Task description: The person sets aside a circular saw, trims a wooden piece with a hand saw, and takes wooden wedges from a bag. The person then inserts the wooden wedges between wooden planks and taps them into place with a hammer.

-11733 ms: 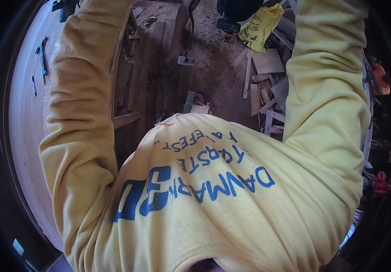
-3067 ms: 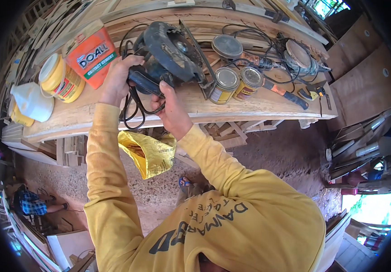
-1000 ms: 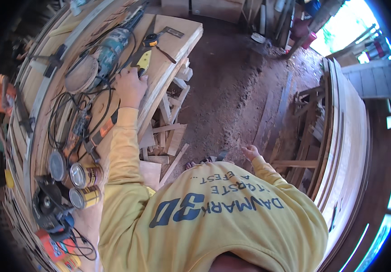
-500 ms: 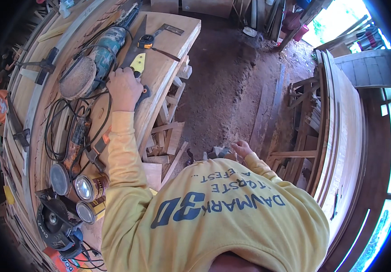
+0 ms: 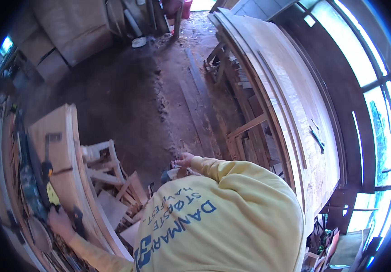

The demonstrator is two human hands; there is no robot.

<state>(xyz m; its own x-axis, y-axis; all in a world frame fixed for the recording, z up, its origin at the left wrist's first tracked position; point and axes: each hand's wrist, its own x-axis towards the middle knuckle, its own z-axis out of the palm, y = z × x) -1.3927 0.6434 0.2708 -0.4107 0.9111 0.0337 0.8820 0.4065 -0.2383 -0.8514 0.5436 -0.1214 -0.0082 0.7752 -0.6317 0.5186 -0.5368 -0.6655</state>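
On the wooden bench at the left, my left hand (image 5: 60,222) is closed around the grip of a handsaw (image 5: 52,195). The yellow part of the saw's handle shows just beyond my fingers, and its dark blade lies along the board. A dark blue-black piece (image 5: 77,218) shows just right of the hand; whether it belongs to the saw I cannot tell. A teal power tool with a round disc (image 5: 31,192) lies close on the left. Low in front of my body, my right hand (image 5: 186,159) has curled fingers, blurred and small; what they hold, if anything, is hidden.
A tape measure (image 5: 47,169) and a metal square (image 5: 52,139) lie farther up the bench. Wood offcuts (image 5: 130,192) are piled beside it. Stacked boards (image 5: 290,104) run along the right side, a dark slim tool (image 5: 317,138) on top. Brown floor (image 5: 114,99) lies between.
The view has swung right, so the bench now sits at the lower left and more of the right-hand boards shows. My left hand stays beside the yellow handle part.
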